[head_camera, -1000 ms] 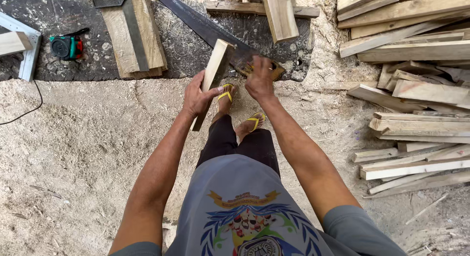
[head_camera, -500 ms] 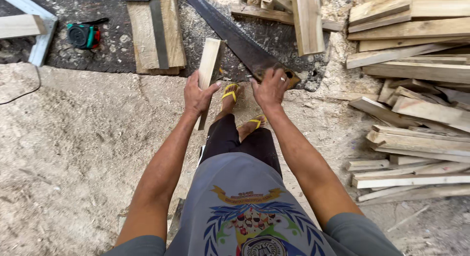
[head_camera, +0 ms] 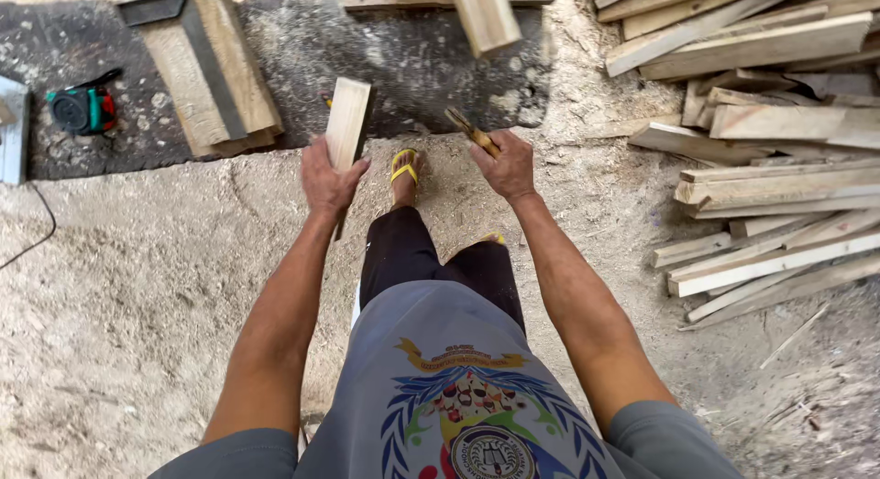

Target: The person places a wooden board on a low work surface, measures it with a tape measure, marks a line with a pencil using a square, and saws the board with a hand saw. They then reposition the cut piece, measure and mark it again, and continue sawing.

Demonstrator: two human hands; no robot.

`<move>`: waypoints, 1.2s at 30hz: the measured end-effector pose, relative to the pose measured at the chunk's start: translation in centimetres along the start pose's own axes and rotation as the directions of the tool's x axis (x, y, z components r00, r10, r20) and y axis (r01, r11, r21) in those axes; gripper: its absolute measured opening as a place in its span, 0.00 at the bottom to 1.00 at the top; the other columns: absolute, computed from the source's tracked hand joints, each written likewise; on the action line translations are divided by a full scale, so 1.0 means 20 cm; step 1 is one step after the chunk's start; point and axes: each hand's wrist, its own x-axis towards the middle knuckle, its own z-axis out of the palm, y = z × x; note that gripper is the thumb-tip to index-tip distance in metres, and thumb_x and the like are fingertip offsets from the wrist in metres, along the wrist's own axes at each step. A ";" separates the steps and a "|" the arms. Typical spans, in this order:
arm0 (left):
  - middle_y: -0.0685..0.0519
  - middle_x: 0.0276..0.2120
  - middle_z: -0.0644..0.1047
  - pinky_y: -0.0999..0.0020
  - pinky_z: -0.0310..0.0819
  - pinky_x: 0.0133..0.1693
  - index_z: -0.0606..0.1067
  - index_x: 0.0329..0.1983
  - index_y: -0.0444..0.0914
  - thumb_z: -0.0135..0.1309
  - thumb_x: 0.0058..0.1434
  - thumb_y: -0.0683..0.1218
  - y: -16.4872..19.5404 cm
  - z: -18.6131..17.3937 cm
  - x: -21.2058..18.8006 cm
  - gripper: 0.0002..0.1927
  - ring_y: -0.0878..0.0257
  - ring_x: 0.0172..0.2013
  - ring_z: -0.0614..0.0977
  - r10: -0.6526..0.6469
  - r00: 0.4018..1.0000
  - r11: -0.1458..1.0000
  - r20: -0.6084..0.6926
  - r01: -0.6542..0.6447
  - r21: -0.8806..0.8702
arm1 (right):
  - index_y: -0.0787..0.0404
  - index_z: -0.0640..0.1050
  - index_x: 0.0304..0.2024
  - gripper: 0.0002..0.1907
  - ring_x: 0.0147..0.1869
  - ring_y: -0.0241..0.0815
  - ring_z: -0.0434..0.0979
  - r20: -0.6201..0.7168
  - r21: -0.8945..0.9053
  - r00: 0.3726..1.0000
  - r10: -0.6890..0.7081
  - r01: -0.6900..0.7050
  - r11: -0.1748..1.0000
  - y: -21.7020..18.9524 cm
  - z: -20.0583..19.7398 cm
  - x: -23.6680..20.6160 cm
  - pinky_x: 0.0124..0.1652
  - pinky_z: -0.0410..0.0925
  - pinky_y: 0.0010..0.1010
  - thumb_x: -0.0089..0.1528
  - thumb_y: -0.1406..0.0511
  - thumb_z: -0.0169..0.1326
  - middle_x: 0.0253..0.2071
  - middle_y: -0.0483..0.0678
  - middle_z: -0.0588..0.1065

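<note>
Over a dusty, sawdust-strewn ground (head_camera: 137,286), the person stands with both arms stretched forward. Their left hand (head_camera: 328,178) is clamped around a short pale wooden block (head_camera: 347,123), which stands nearly upright with its upper end rising above the fingers and a thin lower end showing below the palm. Their right hand (head_camera: 507,165) is closed around a wooden tool handle (head_camera: 472,131) that sticks out up and to the left from the fist; whatever it belongs to beyond the handle cannot be made out. The 2 hands are apart, level with each other, with a foot in a yellow sandal (head_camera: 404,172) on the ground between them. Ahead lies a dark patch of ground (head_camera: 412,66) bearing thick planks (head_camera: 206,71), and a green tape measure (head_camera: 82,110) sits at its left edge. To the right, a loose pile of cut timber (head_camera: 779,149) spreads across the ground, well apart from the right hand.
</note>
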 end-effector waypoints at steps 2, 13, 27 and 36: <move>0.44 0.47 0.69 0.47 0.67 0.51 0.68 0.61 0.35 0.70 0.47 0.65 0.02 0.03 -0.08 0.46 0.46 0.49 0.73 0.061 0.998 0.995 0.002 -0.061 0.072 | 0.63 0.72 0.24 0.23 0.26 0.49 0.69 -0.036 -0.010 0.997 0.062 -0.062 0.998 0.04 -0.13 -0.12 0.31 0.65 0.42 0.59 0.56 0.69 0.23 0.51 0.69; 0.43 0.51 0.67 0.45 0.60 0.55 0.68 0.64 0.39 0.69 0.48 0.59 0.62 0.45 -0.52 0.43 0.44 0.55 0.68 0.412 0.905 0.873 0.105 -0.425 0.240 | 0.63 0.81 0.26 0.15 0.24 0.30 0.63 -0.159 0.339 0.858 0.489 -0.417 0.843 0.67 -0.74 -1.38 0.26 0.60 0.29 0.59 0.59 0.68 0.20 0.44 0.70; 0.43 0.65 0.63 0.46 0.64 0.55 0.65 0.73 0.38 0.67 0.55 0.43 1.36 0.79 0.40 0.42 0.44 0.60 0.67 0.639 0.762 0.696 0.104 -0.630 0.345 | 0.62 0.72 0.39 0.10 0.30 0.30 0.68 -0.159 0.679 0.926 0.343 -0.150 0.719 0.46 -0.71 -0.62 0.30 0.65 0.24 0.67 0.63 0.57 0.30 0.44 0.72; 0.43 0.75 0.57 0.42 0.52 0.72 0.61 0.80 0.41 0.70 0.63 0.52 1.19 0.79 0.70 0.45 0.39 0.72 0.57 0.770 0.628 0.581 0.117 -0.764 0.280 | 0.61 0.68 0.43 0.10 0.29 0.29 0.72 -0.148 0.632 0.932 0.331 -0.168 0.756 0.37 -0.67 -0.19 0.28 0.68 0.22 0.70 0.62 0.52 0.30 0.44 0.70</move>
